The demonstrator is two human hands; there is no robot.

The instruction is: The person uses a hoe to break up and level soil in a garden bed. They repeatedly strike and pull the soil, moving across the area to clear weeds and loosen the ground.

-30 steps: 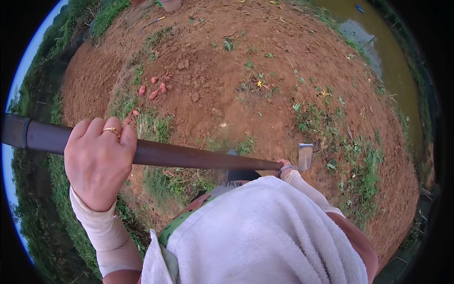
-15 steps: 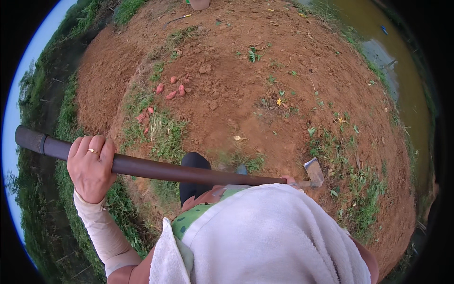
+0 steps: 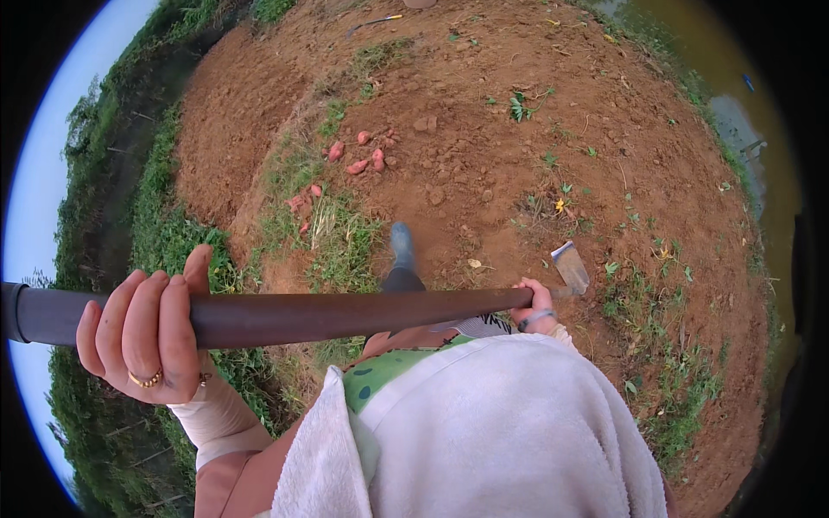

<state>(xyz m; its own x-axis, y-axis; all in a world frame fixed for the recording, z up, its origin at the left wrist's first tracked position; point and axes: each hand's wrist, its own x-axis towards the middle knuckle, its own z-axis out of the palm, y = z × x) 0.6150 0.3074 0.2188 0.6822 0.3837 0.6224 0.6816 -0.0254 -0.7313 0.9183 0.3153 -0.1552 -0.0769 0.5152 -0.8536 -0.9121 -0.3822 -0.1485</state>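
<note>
Sky [image 3: 43,173], pale blue, curves along the far left, beside dense green vegetation [image 3: 155,207] that bends down the rim. Near that edge the left hand [image 3: 142,345], wearing a gold-coloured beaded ring [image 3: 145,380], is clamped round the thick end of a smooth, dark brown, round handle [image 3: 345,318], fingers across its near side and thumb rising above it. A cream cloth sleeve [image 3: 220,423] covers the wrist. The handle crosses nearly level in front of the body, tapering rightward. Beyond its middle, green grass [image 3: 345,242] lies near a loose group of reddish, oval tubers [image 3: 357,167] on brown soil [image 3: 458,190], and a blue-grey boot [image 3: 401,244] shows just right of the grass. A white terry towel [image 3: 492,423] fills the lower middle. Well apart from the left hand, the right hand [image 3: 540,300], with a grey band [image 3: 537,319] at its wrist, is closed round the narrow end. Just beyond shows a flat, grey metal blade [image 3: 572,269]; whether it touches the soil, I cannot tell. Farther right grow low green weeds [image 3: 665,345], and murky brown-green water [image 3: 691,43] fills the upper right.
</note>
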